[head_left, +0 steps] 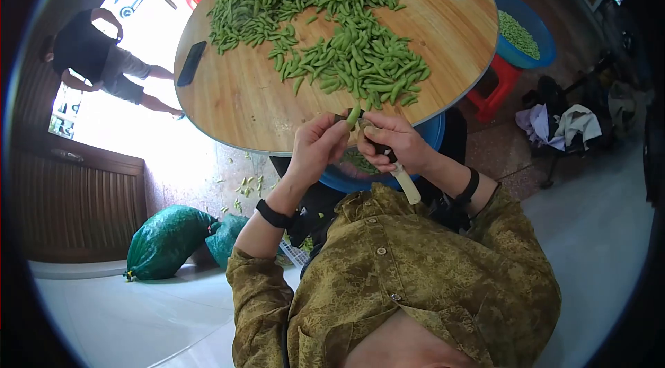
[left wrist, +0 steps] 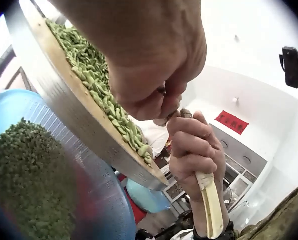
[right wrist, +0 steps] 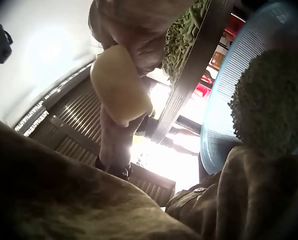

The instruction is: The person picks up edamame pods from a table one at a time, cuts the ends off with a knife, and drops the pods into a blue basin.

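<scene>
One green pod point(head_left: 354, 116) sits pinched in our left hand point(head_left: 317, 143), at the centre of the head view. Just right of it, our right hand point(head_left: 403, 143) curls its fingers round a pale-handled tool point(head_left: 407, 186). Above our hands we see a heap of pods point(head_left: 367, 56) on the wooden table point(head_left: 239, 101), upper middle of the frame. A blue basin point(head_left: 435, 134) shows beneath our hands, and a green sack point(head_left: 165, 243) rests at lower left.
</scene>
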A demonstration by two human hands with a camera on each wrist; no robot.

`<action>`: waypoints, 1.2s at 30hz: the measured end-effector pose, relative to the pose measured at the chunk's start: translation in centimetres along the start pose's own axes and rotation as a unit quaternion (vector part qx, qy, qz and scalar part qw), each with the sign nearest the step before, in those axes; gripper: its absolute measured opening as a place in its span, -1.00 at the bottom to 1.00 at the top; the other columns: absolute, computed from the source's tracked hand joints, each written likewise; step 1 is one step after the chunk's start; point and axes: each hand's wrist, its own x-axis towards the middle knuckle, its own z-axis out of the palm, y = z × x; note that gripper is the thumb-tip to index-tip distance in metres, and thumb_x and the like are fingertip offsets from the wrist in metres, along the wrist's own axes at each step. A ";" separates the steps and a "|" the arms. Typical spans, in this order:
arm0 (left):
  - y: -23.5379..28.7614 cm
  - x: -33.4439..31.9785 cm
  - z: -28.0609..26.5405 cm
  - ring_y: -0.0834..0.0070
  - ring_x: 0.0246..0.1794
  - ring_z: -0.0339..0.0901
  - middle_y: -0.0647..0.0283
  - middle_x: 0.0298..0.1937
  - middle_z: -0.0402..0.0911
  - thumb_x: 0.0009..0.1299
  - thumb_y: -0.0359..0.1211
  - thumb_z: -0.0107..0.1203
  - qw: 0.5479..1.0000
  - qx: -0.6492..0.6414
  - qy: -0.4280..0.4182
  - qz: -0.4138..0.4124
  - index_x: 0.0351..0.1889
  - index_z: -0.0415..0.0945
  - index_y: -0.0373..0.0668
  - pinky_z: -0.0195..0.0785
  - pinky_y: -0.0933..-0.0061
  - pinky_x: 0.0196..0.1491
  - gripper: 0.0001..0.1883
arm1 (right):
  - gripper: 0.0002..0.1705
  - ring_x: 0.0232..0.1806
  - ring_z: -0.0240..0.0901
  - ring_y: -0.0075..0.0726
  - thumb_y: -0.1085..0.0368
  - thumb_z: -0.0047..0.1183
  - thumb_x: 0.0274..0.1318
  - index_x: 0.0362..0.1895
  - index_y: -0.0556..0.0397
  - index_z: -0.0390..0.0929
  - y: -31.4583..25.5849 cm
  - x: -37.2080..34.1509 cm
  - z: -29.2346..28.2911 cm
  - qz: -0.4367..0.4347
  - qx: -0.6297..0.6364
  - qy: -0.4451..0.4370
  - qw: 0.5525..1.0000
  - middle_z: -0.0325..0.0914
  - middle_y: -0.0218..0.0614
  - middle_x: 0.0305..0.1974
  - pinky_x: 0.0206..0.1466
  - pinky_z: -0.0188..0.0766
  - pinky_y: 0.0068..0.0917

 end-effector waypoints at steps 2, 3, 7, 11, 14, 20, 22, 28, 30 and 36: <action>-0.7 0.0 0.3 0.73 -0.69 0.28 0.41 -0.56 0.45 0.46 -0.31 -0.01 1.000 -0.021 -0.004 0.007 -0.34 0.45 -0.18 0.02 0.72 -0.64 -0.83 | -0.59 -0.62 0.14 -0.68 0.28 -0.26 0.38 0.26 0.06 0.21 -0.3 -0.5 0.3 0.007 0.030 -0.002 1.000 0.30 -0.43 -0.46 -0.69 0.10 -0.75; -0.9 0.0 0.3 0.72 -0.68 0.29 0.40 -0.56 0.45 0.46 -0.32 -0.01 0.999 -0.038 -0.006 0.017 -0.32 0.45 -0.20 0.03 0.72 -0.64 -0.84 | -0.59 -0.62 0.14 -0.68 0.28 -0.26 0.38 0.26 0.06 0.21 -0.4 -0.6 0.3 0.008 0.030 -0.001 1.000 0.30 -0.43 -0.46 -0.69 0.10 -0.75; -1.3 -0.2 1.1 0.77 -0.65 0.25 0.47 -0.55 0.42 0.45 -0.31 0.02 0.997 -0.062 -0.002 0.046 -0.31 0.48 -0.19 0.00 0.72 -0.61 -0.84 | -0.61 -0.63 0.13 -0.68 0.30 -0.26 0.38 0.25 0.06 0.24 -0.8 -0.9 0.8 -0.002 0.001 0.005 1.000 0.27 -0.45 -0.48 -0.69 0.10 -0.74; -1.4 0.0 1.3 0.77 -0.63 0.26 0.45 -0.54 0.43 0.45 -0.34 0.01 0.987 0.024 0.025 0.159 -0.29 0.48 -0.20 0.02 0.71 -0.60 -0.86 | -0.62 -0.65 0.13 -0.69 0.32 -0.25 0.36 0.22 0.07 0.28 -0.8 -0.7 1.3 -0.035 -0.057 0.048 0.997 0.27 -0.46 -0.50 -0.69 0.10 -0.73; -1.6 0.3 1.0 0.75 -0.63 0.27 0.42 -0.53 0.45 0.45 -0.35 0.01 0.988 -0.001 0.005 0.153 -0.25 0.48 -0.20 0.03 0.70 -0.62 -0.88 | -0.63 -0.67 0.14 -0.69 0.32 -0.24 0.36 0.21 0.07 0.29 -0.9 -0.6 1.1 -0.038 -0.043 0.048 0.997 0.27 -0.47 -0.49 -0.71 0.10 -0.73; -0.8 0.1 1.5 0.68 -0.68 0.28 0.35 -0.55 0.47 0.45 -0.34 0.00 0.916 -0.376 -0.129 -0.049 -0.19 0.47 -0.19 0.09 0.66 -0.67 -0.87 | -0.69 -0.65 0.13 -0.68 0.30 -0.22 0.36 0.14 0.00 0.34 -1.1 -1.0 0.2 0.013 0.131 -0.033 0.991 0.29 -0.47 -0.47 -0.72 0.11 -0.76; -1.5 0.8 1.4 0.66 -0.69 0.30 0.35 -0.55 0.46 0.45 -0.33 0.00 0.893 -0.416 -0.160 -0.061 -0.17 0.46 -0.18 0.11 0.66 -0.68 -0.87 | -0.70 -0.66 0.13 -0.68 0.30 -0.23 0.37 0.13 -0.03 0.35 -1.1 -0.8 -0.2 0.029 0.150 0.000 0.988 0.30 -0.47 -0.47 -0.72 0.11 -0.76; -0.1 0.4 2.2 0.36 -0.65 0.43 0.20 -0.54 0.41 0.34 -0.39 0.13 0.906 0.317 0.052 0.276 -0.27 0.42 -0.25 0.30 0.36 -0.59 -0.85 | -0.69 -0.64 0.12 -0.69 0.28 -0.22 0.37 0.15 -0.09 0.35 -0.9 -0.9 0.0 0.062 0.192 0.067 0.977 0.33 -0.47 -0.45 -0.72 0.11 -0.77; 0.7 0.5 2.3 0.25 -0.62 0.44 0.17 -0.56 0.40 0.21 -0.48 0.24 0.757 0.480 0.088 0.435 -0.42 0.35 -0.26 0.26 0.31 -0.55 -0.78 | -0.69 -0.64 0.13 -0.69 0.28 -0.21 0.36 0.15 -0.10 0.35 -1.0 -0.7 0.1 0.065 0.197 0.057 0.977 0.33 -0.48 -0.45 -0.72 0.11 -0.78; 0.3 0.5 2.2 0.27 -0.62 0.45 0.17 -0.56 0.45 0.23 -0.49 0.21 0.738 0.495 0.103 0.446 -0.43 0.39 -0.28 0.29 0.32 -0.55 -0.83 | -0.79 -0.64 0.10 -0.68 0.26 -0.21 0.37 0.04 -0.09 0.34 -0.8 -0.6 0.6 0.052 0.192 0.064 0.978 0.29 -0.49 -0.47 -0.74 0.07 -0.79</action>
